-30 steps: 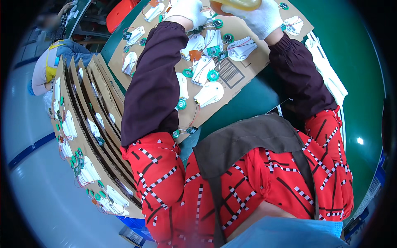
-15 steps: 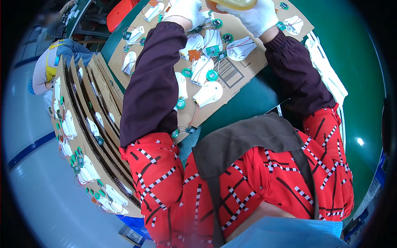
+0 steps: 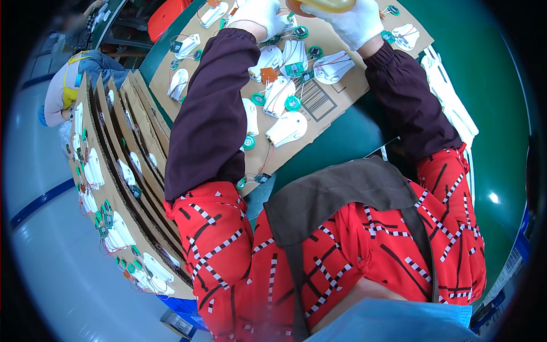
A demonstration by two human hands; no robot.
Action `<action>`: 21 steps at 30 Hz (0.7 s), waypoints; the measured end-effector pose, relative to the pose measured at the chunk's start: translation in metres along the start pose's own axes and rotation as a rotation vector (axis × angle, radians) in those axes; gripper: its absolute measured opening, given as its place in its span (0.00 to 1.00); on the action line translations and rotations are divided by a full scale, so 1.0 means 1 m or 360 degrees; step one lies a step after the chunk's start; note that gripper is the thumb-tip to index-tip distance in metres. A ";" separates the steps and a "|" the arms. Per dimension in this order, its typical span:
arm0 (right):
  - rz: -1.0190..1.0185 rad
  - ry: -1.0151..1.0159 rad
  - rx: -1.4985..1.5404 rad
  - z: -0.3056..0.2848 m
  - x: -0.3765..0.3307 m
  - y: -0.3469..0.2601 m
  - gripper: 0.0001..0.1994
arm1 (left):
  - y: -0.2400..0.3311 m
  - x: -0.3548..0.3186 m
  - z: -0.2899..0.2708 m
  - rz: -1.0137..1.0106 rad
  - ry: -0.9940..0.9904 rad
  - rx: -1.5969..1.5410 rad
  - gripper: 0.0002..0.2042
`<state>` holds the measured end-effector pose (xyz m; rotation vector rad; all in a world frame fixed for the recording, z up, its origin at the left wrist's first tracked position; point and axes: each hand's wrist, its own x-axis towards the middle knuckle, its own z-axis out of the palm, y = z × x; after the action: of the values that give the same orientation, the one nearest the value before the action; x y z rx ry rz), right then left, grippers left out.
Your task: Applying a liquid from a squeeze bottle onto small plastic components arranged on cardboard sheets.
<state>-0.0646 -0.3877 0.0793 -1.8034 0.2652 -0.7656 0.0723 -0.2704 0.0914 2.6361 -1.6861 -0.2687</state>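
Yellowish object [image 3: 331,4] held in the right hand's grip [image 3: 354,24], at the view's top edge

Right green tabletop [image 3: 496,137] free; white parts [image 3: 288,129] crowd cardboard [image 3: 353,89].

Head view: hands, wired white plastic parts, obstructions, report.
Right white-gloved hand gripping amber rounded container, cropped at top. Left white-gloved hand over brown cardboard sheet, grip hidden. Wired white plastic parts spread across sheet; dark purple left sleeve hides part of it.

The right hand [image 3: 352,25] has edged left, apparently with its amber object [image 3: 329,5].
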 end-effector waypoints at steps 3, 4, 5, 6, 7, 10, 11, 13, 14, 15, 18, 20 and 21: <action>-0.0030 -0.0020 -0.0040 0.001 0.001 -0.002 0.28 | 0.001 -0.002 -0.002 -0.0050 0.0011 0.0142 0.14; -0.0039 -0.0025 -0.0066 0.001 0.002 -0.002 0.28 | 0.000 0.001 0.000 -0.0051 0.0003 0.0186 0.15; -0.0048 -0.0026 -0.0087 0.001 0.001 -0.002 0.28 | 0.000 0.003 0.001 -0.0052 -0.0005 0.0230 0.15; -0.0061 -0.0024 -0.0109 0.000 0.002 0.000 0.28 | 0.001 0.003 0.000 -0.0051 -0.0008 0.0230 0.15; -0.0068 -0.0025 -0.0131 0.000 0.001 0.000 0.28 | 0.003 0.003 -0.001 -0.0073 -0.0001 0.0194 0.15; -0.0076 -0.0020 -0.0176 -0.001 -0.003 0.000 0.28 | 0.000 0.000 0.000 -0.0024 0.0081 0.0093 0.15; -0.0093 -0.0016 -0.0186 -0.002 -0.003 0.001 0.27 | -0.001 0.000 0.001 0.0054 0.0158 0.0026 0.16; -0.0107 -0.0008 -0.0221 -0.006 -0.005 -0.001 0.27 | -0.004 0.002 0.002 0.0028 0.0018 0.0157 0.15; -0.0111 0.0002 -0.0244 -0.008 -0.007 -0.004 0.27 | -0.006 0.004 0.003 0.0009 -0.0127 0.0288 0.15; -0.0109 0.0005 -0.0248 -0.011 -0.009 -0.004 0.27 | -0.005 0.003 0.001 0.0014 -0.0127 0.0287 0.15; -0.0059 0.0069 0.0200 -0.016 -0.015 0.002 0.28 | 0.003 -0.001 -0.007 0.0307 -0.0016 0.0233 0.15; 0.0143 0.0089 -0.0069 -0.036 -0.021 -0.021 0.28 | 0.011 -0.008 -0.021 -0.0250 -0.0272 -0.0198 0.15; 0.0330 0.0094 -0.0325 -0.042 -0.023 -0.035 0.27 | -0.003 -0.014 -0.011 -0.0284 -0.0262 -0.0181 0.15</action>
<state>-0.1146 -0.3945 0.1099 -1.9098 0.5776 -0.6639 0.0708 -0.2576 0.1038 2.7473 -1.4249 -0.5801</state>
